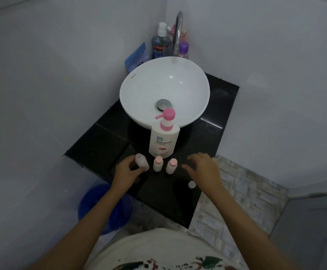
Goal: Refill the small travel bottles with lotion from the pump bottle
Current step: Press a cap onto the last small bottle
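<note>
A white pump bottle (163,140) with a pink pump head stands on the black counter (100,147) in front of the sink. Two small white travel bottles with pink caps (157,163) (171,165) stand upright just before it. My left hand (124,173) grips a third small translucent bottle (142,161) with no cap, to the left of those two. My right hand (203,169) hovers to their right with fingers spread and nothing in it. A small white cap (191,184) lies on the counter below that hand.
A white bowl sink (139,82) with a chrome faucet (178,30) fills the counter's back. Mouthwash and other bottles (159,43) stand behind it in the corner. A blue bucket (102,207) sits on the floor at the left. The counter's front edge is close to my body.
</note>
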The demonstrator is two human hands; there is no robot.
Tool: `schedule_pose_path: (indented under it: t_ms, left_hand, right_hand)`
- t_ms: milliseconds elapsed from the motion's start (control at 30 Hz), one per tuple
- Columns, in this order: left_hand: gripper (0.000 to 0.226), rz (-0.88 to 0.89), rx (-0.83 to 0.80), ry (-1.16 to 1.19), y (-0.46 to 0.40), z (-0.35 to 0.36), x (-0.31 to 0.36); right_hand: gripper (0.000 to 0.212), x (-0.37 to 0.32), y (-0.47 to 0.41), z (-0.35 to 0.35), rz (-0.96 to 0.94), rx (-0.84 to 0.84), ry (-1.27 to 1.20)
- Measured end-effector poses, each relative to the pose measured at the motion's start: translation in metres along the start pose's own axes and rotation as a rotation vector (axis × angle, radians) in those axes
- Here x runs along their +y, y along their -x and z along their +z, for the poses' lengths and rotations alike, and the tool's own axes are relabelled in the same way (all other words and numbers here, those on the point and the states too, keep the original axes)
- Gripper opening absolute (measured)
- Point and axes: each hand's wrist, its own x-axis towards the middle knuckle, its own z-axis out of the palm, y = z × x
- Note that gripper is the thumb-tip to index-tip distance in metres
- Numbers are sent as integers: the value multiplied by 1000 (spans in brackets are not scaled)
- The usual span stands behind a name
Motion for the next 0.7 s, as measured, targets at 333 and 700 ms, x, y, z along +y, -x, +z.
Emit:
schedule_pose_path:
  t_ms: [333,700]
  left_hand:
    - [37,25,40,373,49,-25,60]
    - [26,103,-137,348,73,-33,93]
  right_hand:
    - [31,19,18,53,186,-414,105]
    - [23,-43,26,-73,-4,-129,-1042]
